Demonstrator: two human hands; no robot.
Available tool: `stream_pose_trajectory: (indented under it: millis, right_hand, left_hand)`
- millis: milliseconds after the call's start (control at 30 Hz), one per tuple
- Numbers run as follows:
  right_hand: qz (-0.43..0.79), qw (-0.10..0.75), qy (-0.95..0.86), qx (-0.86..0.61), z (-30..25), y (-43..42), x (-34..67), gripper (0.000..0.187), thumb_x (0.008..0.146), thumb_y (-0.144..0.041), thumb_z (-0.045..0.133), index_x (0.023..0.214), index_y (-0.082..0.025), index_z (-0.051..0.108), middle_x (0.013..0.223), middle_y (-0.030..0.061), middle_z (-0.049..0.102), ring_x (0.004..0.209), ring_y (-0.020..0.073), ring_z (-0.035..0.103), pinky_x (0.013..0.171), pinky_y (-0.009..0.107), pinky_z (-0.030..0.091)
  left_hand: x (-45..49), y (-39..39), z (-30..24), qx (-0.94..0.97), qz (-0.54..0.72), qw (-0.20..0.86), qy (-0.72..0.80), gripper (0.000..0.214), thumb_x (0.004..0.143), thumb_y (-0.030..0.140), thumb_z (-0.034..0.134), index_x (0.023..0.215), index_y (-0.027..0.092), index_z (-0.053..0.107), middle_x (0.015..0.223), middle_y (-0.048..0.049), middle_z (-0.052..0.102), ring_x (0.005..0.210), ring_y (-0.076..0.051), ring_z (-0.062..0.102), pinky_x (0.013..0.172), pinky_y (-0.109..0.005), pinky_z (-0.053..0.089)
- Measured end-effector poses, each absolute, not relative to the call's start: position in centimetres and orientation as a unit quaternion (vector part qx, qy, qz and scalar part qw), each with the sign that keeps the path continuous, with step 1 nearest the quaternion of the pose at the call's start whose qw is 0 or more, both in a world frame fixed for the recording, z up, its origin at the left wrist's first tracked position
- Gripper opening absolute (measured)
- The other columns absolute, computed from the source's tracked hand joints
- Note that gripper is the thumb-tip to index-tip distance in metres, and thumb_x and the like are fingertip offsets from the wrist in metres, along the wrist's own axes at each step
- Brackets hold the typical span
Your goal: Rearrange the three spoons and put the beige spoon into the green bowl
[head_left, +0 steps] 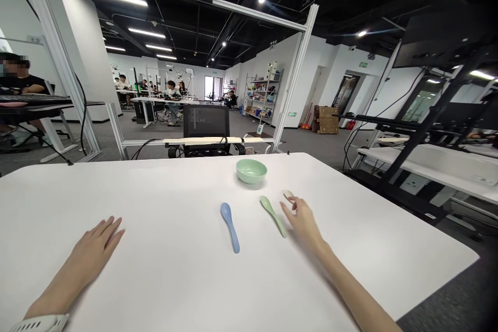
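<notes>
My left hand (pixel 95 248) lies flat on the white table (pixel 175 280) at the left, fingers stretched out, holding nothing. My right hand (pixel 303 222) rests on the table to the right of a green spoon (pixel 273 216). Its fingers curl over a pale spoon (pixel 288 195) whose bowl end alone sticks out past the fingertips. A blue spoon (pixel 230 226) lies left of the green one. A light green bowl (pixel 251 171) stands beyond the spoons, near the table's far edge.
A black office chair (pixel 206 127) and a metal frame (pixel 295 78) stand past the table's far edge. Other desks with seated people are at the back left. A white bench with black stands (pixel 436 166) is on the right.
</notes>
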State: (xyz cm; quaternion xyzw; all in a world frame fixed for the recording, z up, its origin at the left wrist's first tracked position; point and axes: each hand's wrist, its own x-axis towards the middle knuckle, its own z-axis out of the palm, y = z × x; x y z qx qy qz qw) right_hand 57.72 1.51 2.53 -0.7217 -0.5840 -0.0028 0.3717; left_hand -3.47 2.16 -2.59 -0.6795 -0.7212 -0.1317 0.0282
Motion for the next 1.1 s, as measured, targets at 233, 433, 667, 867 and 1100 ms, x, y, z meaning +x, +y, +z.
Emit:
stream_pose_trajectory:
  millis: [233, 433, 667, 867, 1100]
  right_hand:
    - [-0.020, 0.288, -0.544, -0.788, 2.6, 2.2, 62.9, 0.047, 0.090, -0.045, 0.057, 0.117, -0.009, 0.071, 0.113, 0.0184, 0.066, 0.093, 0.0274, 0.066, 0.082, 0.036, 0.050]
    - [0.017, 0.277, -0.565, -0.777, 2.2, 2.6, 63.7, 0.042, 0.093, -0.054, 0.054, 0.083, -0.017, 0.072, 0.092, 0.0149, 0.073, 0.076, 0.0248, 0.064, 0.068, 0.033, 0.045]
    - [-0.022, 0.299, -0.525, -0.797, 2.5, 2.4, 67.3, 0.054, 0.094, -0.061, 0.047, 0.084, -0.017, 0.075, 0.091, 0.0175, 0.073, 0.076, 0.0268, 0.064, 0.068, 0.035, 0.045]
    - [-0.012, 0.293, -0.508, -0.810, 2.2, 2.0, 68.3, 0.055, 0.092, -0.060, 0.049, 0.089, -0.015, 0.079, 0.094, 0.0171, 0.074, 0.080, 0.0274, 0.065, 0.068, 0.035, 0.045]
    - [-0.018, 0.288, -0.510, -0.811, 1.9, 2.3, 68.4, 0.056, 0.092, -0.063, 0.051, 0.086, -0.015, 0.080, 0.088, 0.0167, 0.073, 0.077, 0.0270, 0.064, 0.068, 0.035, 0.046]
  left_hand:
    - [-3.3, 2.1, -2.4, -0.676, -0.118, 0.020, -0.727, 0.083, 0.095, 0.055, 0.018, 0.154, 0.006, 0.050, 0.165, -0.0171, 0.047, 0.157, -0.034, 0.036, 0.126, -0.052, 0.033]
    - [-3.5, 2.1, -2.5, -0.677, -0.121, 0.023, -0.726, 0.083, 0.094, 0.057, 0.018, 0.155, 0.009, 0.050, 0.165, -0.0152, 0.047, 0.157, -0.033, 0.036, 0.125, -0.052, 0.034]
    - [-2.9, 1.8, -2.0, -0.671, -0.123, 0.017, -0.731, 0.085, 0.093, 0.057, 0.017, 0.153, 0.007, 0.051, 0.164, -0.0169, 0.047, 0.157, -0.034, 0.037, 0.126, -0.052, 0.032]
    - [-3.1, 2.0, -2.0, -0.673, -0.123, 0.016, -0.729, 0.087, 0.092, 0.059, 0.018, 0.153, 0.006, 0.051, 0.164, -0.0169, 0.048, 0.155, -0.035, 0.039, 0.126, -0.052, 0.033]
    - [-3.5, 2.1, -2.4, -0.676, -0.142, 0.030, -0.722, 0.080, 0.092, 0.056, 0.025, 0.150, 0.010, 0.055, 0.160, -0.0149, 0.053, 0.153, -0.033, 0.043, 0.123, -0.051, 0.037]
